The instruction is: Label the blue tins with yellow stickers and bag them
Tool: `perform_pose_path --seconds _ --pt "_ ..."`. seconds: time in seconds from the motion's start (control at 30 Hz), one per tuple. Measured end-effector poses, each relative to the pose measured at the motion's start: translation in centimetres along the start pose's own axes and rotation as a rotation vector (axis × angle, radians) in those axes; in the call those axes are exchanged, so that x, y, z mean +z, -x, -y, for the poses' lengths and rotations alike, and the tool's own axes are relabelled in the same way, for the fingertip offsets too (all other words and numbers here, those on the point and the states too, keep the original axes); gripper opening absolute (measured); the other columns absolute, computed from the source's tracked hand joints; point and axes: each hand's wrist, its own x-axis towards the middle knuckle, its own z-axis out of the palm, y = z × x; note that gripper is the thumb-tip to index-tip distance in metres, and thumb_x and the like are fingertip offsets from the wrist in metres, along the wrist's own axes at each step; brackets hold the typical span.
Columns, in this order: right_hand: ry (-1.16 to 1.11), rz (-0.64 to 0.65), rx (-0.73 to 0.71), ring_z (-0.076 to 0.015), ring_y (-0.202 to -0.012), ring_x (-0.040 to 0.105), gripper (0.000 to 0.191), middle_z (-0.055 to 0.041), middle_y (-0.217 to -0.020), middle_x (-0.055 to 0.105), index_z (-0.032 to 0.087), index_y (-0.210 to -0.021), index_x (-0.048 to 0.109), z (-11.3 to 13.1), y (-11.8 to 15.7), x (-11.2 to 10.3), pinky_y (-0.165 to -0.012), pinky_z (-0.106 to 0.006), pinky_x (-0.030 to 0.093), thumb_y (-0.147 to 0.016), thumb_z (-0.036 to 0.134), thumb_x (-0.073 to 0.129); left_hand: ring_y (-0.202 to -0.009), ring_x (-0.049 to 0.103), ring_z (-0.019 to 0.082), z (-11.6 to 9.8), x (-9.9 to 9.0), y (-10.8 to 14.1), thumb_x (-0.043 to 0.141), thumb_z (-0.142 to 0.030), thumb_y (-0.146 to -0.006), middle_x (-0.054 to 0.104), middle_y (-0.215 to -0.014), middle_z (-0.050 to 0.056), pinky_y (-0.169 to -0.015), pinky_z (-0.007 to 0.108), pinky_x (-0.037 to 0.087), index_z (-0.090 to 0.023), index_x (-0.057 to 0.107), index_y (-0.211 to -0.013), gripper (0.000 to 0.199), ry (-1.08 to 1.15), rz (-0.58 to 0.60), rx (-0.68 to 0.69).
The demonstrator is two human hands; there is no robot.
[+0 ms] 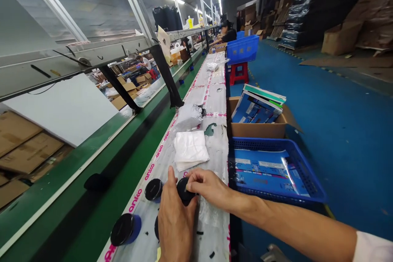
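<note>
On the white-wrapped bench, my left hand (177, 219) curls around the side of a round container with a black lid (183, 191). My right hand (205, 185) has its thumb and fingers pinched at the right edge of that lid. The container's lower part is hidden by my hands. To the left stands a similar dark blue container with a black lid (153, 189), and nearer me is another blue container (125, 229). A further black round piece (156, 228) shows only partly behind my left hand. A stack of thin white bags (190, 149) lies just beyond my hands.
Left of the bench runs a green conveyor belt (123, 168) carrying a dark object (96, 181). A crumpled white plastic bag (188, 116) lies farther up. At right are a blue basket (310, 172) of printed sheets and a cardboard box (258, 130). A person (229, 35) sits far ahead.
</note>
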Motion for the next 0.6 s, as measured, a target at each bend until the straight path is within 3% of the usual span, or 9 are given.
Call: perform_pose_path --seconds 0.27,0.43,0.6 --pt "0.06 -0.036 -0.046 -0.0246 -0.108 0.062 0.008 -0.0051 -0.095 0.069 0.018 -0.064 0.062 -0.43 0.07 0.14 -0.091 -0.032 0.043 -0.071 0.018 0.064 -0.106 0.067 0.029 -0.15 -0.16 0.18 0.067 -0.027 -0.087 0.062 -0.125 0.012 -0.076 0.04 0.058 -0.027 0.016 -0.16 0.089 -0.027 -0.005 -0.007" --pt "0.145 -0.063 -0.062 -0.0187 -0.085 0.061 0.008 -0.0028 -0.091 0.068 0.018 -0.065 0.062 -0.35 0.33 0.13 -0.075 -0.029 0.042 -0.073 0.016 0.064 -0.11 0.066 0.03 -0.42 -0.34 0.36 0.064 -0.024 -0.089 0.06 -0.124 0.013 -0.08 0.04 0.058 -0.025 0.018 -0.16 0.085 -0.05 -0.004 -0.001" --pt "0.205 -0.078 -0.086 -0.0161 -0.077 0.058 0.008 -0.0009 -0.086 0.067 0.019 -0.068 0.063 -0.58 0.47 0.16 -0.067 -0.027 0.039 -0.075 0.017 0.064 -0.11 0.066 0.029 -0.63 -0.5 0.4 0.064 -0.023 -0.09 0.058 -0.126 0.012 -0.08 0.039 0.058 -0.026 0.016 -0.16 0.085 -0.073 0.004 -0.003"
